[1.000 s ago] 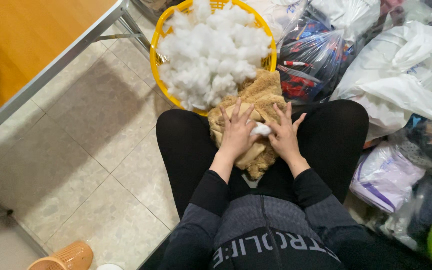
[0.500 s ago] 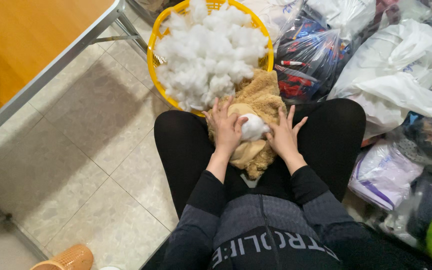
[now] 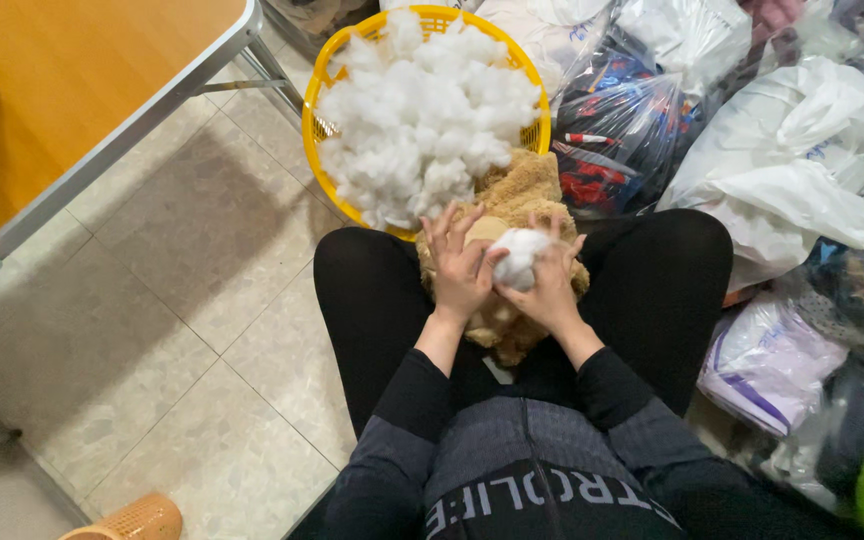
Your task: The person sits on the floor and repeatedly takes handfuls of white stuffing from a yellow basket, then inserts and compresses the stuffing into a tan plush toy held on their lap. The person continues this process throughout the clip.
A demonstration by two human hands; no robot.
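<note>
Tan plush [image 3: 512, 200] on lap, partly limp. Left hand [image 3: 462, 270] and right hand [image 3: 550, 290] pinch white stuffing wad [image 3: 520, 256] at its opening. Basket [image 3: 314, 140] still heaped with stuffing [image 3: 422, 110]: much left.

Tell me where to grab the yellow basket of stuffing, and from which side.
Probably the bare stretch of the yellow basket rim on its left, reached from the tiled-floor side. The white stuffing heaps above the rim, so a top grasp only meets fluff. Plastic bags crowd the right, and the tan plush toy and both hands, left hand and right hand, block the near edge.
</note>
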